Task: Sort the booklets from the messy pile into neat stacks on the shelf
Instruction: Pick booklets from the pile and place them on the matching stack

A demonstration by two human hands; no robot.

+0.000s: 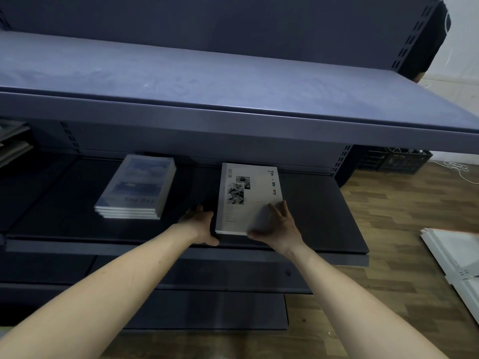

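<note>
A white booklet [248, 193] with black lettering and small photos lies flat on the dark middle shelf [324, 216]. My left hand [201, 226] presses against its left edge, thumb at the near corner. My right hand [278, 226] rests on its near right corner, fingers spread over the cover and thumb along the near edge. To the left, a neat stack of several bluish-cover booklets [136, 189] sits on the same shelf, apart from both hands. At the far left edge, a loose pile of booklets [13, 142] shows partly under the upper shelf.
A wide blue-grey upper shelf [233, 99] overhangs the middle one. Lower dark shelves [207, 309] sit below my forearms. Wooden floor lies to the right, with a black crate [404, 161], white cables and white metal panels [456, 257].
</note>
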